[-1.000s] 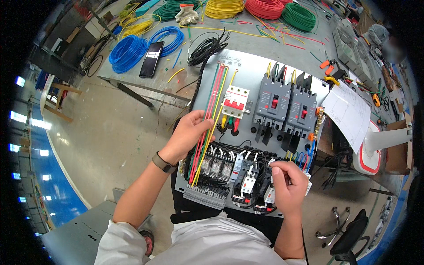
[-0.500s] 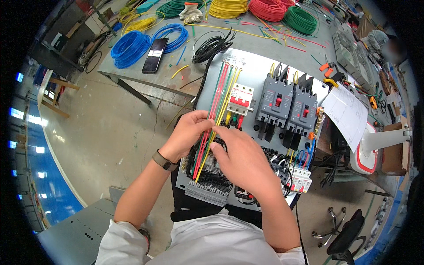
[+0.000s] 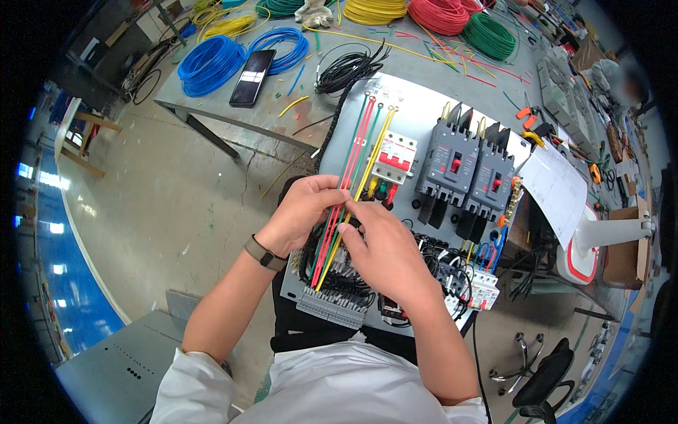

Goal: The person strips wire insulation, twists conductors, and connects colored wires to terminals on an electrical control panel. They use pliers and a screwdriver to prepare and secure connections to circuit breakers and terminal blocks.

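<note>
A bundle of red, green and yellow wires [image 3: 361, 134] with ring ends lies lengthwise over a pale metal mounting plate [image 3: 406, 90]. My left hand [image 3: 302, 213] pinches the bundle near its middle between thumb and fingers. Close against it, my right hand [image 3: 388, 251] has its thumb and forefinger closed about the same wires; its other fingertips are hidden. Just right of the bundle sits a small white breaker [image 3: 395, 157] with red levers. Two large grey breakers [image 3: 450, 164] stand further right. Below the hands, the wires reach toward a grey terminal strip [image 3: 330, 309].
On the bench behind lie blue wire coils [image 3: 210, 66], a phone [image 3: 252, 79], a black cable bundle [image 3: 351, 73], a red coil [image 3: 438, 15] and a green coil [image 3: 489, 37]. Papers [image 3: 554, 185] lie to the right. An office chair [image 3: 551, 374] stands at lower right.
The view has shifted slightly, so the plate and bench things sit a little further right or higher. Both hands keep nearly the same hold on the wires.
</note>
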`<state>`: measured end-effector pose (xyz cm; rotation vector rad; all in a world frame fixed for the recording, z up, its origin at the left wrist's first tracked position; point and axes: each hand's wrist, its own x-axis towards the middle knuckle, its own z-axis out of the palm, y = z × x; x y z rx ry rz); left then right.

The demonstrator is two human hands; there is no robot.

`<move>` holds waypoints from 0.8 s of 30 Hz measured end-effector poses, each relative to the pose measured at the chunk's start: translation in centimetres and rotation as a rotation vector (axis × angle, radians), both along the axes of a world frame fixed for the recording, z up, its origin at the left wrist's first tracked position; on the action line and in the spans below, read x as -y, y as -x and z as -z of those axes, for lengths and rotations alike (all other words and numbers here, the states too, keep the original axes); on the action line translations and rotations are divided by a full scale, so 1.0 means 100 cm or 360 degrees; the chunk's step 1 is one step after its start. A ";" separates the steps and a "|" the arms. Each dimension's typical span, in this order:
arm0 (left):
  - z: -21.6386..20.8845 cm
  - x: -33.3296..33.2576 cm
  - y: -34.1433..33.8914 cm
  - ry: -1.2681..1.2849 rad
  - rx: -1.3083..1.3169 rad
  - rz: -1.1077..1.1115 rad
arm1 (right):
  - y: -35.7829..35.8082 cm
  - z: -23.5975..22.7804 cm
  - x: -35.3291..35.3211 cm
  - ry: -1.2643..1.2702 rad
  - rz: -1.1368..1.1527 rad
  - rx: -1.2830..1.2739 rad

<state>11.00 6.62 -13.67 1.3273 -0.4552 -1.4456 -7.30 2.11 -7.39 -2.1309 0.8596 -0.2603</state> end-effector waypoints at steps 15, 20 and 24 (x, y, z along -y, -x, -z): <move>-0.007 -0.003 -0.001 0.0005 -0.0137 -0.0028 | -0.005 0.002 -0.001 -0.0175 0.0166 0.0218; -0.007 -0.003 0.000 0.0035 -0.0157 -0.0007 | -0.013 0.015 -0.010 -0.0151 0.0252 0.0274; -0.005 -0.006 -0.003 0.0075 -0.0191 0.0048 | -0.019 0.018 -0.020 -0.0198 0.0343 0.0315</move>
